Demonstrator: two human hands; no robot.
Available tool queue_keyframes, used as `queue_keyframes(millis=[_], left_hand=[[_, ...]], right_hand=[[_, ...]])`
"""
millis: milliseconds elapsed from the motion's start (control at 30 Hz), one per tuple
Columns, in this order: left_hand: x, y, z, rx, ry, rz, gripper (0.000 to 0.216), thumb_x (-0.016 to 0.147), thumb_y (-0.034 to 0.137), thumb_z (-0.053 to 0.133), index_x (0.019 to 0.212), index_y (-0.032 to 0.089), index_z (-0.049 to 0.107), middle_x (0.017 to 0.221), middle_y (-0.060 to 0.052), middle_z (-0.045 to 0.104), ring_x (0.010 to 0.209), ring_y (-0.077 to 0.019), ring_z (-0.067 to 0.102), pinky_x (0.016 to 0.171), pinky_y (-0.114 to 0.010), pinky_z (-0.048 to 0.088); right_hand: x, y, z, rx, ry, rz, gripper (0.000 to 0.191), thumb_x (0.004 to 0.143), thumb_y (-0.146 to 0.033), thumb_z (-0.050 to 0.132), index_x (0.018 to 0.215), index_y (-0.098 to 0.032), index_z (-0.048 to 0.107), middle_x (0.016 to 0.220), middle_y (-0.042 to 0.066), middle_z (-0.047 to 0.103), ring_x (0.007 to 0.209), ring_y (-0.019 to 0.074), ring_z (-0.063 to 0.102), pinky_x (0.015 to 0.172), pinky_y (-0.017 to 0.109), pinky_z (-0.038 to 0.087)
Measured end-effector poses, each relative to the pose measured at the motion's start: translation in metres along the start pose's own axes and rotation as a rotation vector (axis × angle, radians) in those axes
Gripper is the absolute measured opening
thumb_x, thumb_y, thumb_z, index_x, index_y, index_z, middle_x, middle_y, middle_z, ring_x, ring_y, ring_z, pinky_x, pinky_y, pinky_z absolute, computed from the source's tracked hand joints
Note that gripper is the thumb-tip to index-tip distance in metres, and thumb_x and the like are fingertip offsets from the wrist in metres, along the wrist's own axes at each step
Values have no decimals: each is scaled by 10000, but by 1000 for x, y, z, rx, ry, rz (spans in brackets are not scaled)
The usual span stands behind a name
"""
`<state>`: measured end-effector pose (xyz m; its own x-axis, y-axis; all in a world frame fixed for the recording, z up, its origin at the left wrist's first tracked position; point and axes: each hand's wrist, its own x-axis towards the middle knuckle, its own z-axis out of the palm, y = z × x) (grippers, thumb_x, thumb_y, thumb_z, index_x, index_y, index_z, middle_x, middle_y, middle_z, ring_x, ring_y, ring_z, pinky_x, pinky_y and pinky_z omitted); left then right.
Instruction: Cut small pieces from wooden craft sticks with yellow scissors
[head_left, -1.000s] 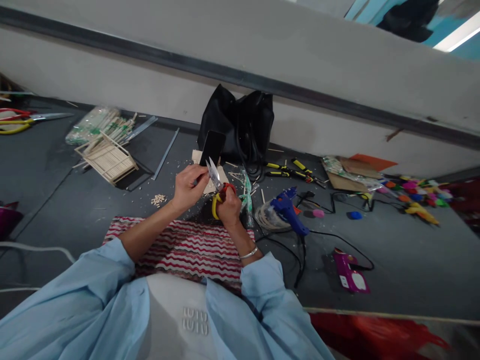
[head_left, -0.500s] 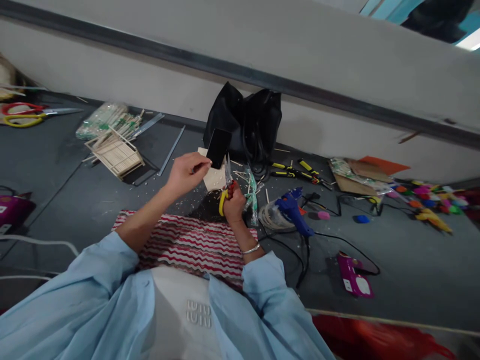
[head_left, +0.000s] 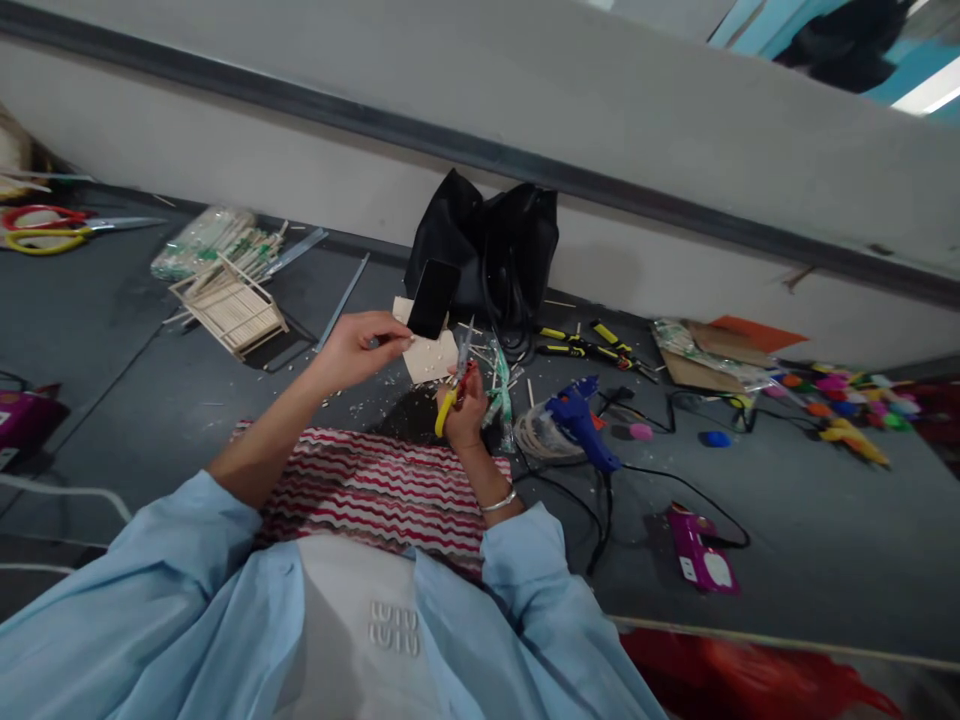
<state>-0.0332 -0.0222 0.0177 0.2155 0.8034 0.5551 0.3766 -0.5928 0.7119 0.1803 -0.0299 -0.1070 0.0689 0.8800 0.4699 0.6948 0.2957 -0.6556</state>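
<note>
My right hand (head_left: 466, 412) is wrapped round the red and yellow handles of scissors (head_left: 463, 350), whose blades point away from me. To their left, my left hand (head_left: 364, 350) has its thumb and forefinger pinched together. Whatever is between those fingertips is too small to make out. A black phone (head_left: 434, 298) leans against a black bag (head_left: 480, 250), just beyond the fingertips. Under the phone and beside the blades lies a pale wooden board (head_left: 431, 360) with small cut bits scattered on it.
On the left are a small stick-built frame (head_left: 236, 312), packaged sticks (head_left: 202, 240) and a metal ruler (head_left: 343, 300). Rightward lie a blue glue gun (head_left: 581, 420) on a tape roll, pliers (head_left: 577, 345), cables, a purple box (head_left: 701, 550) and colourful pompoms (head_left: 847, 392). A striped cloth (head_left: 382, 490) covers the near edge.
My left hand has drawn slightly left and down, away from the scissors. The scissors have turned a little, their tips swinging to the right. The view has shifted slightly.
</note>
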Motion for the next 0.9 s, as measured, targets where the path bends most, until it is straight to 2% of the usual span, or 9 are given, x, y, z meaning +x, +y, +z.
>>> queue_keyframes(millis=[67, 200, 300, 567, 767, 900], left_hand=[[0, 7, 17, -34, 42, 44, 154, 849, 272, 599, 815, 165, 704, 740, -39, 707, 685, -129, 633, 653, -256, 483], [-6, 6, 35, -123, 80, 63, 149, 856, 257, 583, 841, 169, 702, 800, -55, 733, 733, -142, 663, 692, -266, 510], [-10, 5, 37, -114, 111, 54, 133, 850, 226, 579, 837, 168, 698, 811, -53, 741, 725, -137, 667, 676, -252, 508], [-12, 7, 38, 59, 154, 101, 147, 836, 191, 538, 742, 171, 648, 748, -40, 723, 700, -142, 654, 671, -258, 492], [-16, 5, 45, 86, 221, 169, 135, 857, 208, 531, 767, 178, 628, 716, -30, 697, 705, -143, 641, 703, -278, 490], [-17, 2, 47, 141, 206, 169, 122, 854, 192, 517, 785, 187, 617, 708, -38, 687, 713, -160, 631, 748, -320, 486]], right_hand=[[-3, -2, 1, -60, -28, -69, 396, 745, -279, 555, 1117, -144, 526, 938, 111, 635, 818, 220, 603, 773, 364, 508], [-5, -8, 1, -85, -95, -110, 446, 713, -257, 582, 1137, -141, 505, 971, 131, 625, 917, 259, 609, 816, 393, 518], [-4, -14, -3, -80, -118, -84, 484, 697, -248, 584, 1159, -139, 490, 1002, 133, 620, 944, 256, 610, 831, 387, 516], [-2, -31, -11, -74, -161, -33, 379, 680, -242, 573, 1048, -173, 509, 862, 73, 615, 832, 229, 623, 741, 347, 525], [-3, -29, -10, -136, -209, -36, 422, 696, -245, 580, 1096, -142, 497, 888, 103, 632, 842, 246, 625, 742, 355, 518], [-4, -26, -10, -154, -217, -38, 448, 710, -254, 571, 1132, -140, 475, 909, 106, 637, 816, 237, 615, 728, 344, 505]])
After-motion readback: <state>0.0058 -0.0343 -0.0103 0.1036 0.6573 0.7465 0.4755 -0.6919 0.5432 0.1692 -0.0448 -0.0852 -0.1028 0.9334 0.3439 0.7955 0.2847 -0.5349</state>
